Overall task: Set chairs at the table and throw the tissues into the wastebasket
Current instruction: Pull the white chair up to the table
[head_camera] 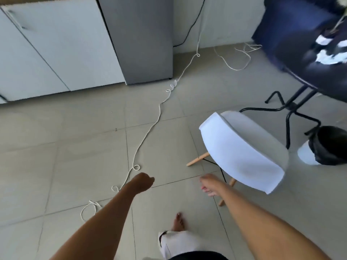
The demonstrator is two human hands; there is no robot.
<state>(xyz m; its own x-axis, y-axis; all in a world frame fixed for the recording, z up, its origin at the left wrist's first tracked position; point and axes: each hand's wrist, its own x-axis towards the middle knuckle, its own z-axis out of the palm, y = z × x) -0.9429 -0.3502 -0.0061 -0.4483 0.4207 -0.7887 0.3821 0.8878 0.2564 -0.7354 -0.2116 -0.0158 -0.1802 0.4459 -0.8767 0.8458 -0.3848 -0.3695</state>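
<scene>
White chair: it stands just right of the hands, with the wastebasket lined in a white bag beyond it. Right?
Not quite. The head view shows the white chair just right of the hands, but the wastebasket beyond it is lined with a black bag.

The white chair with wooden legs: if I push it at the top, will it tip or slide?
The white chair probably feels light: thin shell, slim wooden legs. Pushed high on the back, it may tip. The smooth tile floor likely lets it slide if pushed low.
</scene>
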